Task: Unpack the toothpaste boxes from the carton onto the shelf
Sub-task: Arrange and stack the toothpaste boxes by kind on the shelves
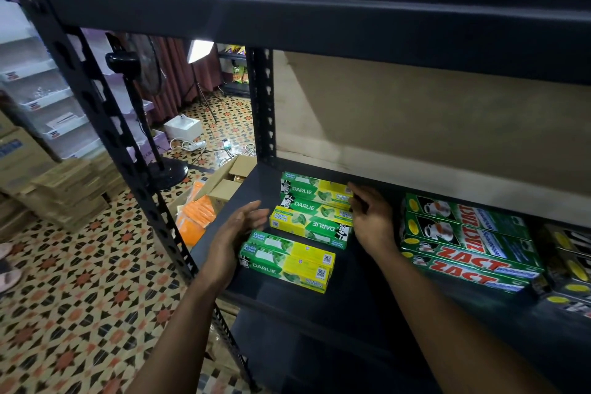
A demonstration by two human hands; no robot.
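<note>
- Darlie boxes (307,224) lie flat on the shelf (351,297), left of the Zact boxes (463,233).
- Left hand (236,230) spread, just beside their left ends.
- Right hand (371,217) at the back boxes' right ends, fingers bent; can't tell if gripping.
- Open carton (224,182) on the floor.
</note>
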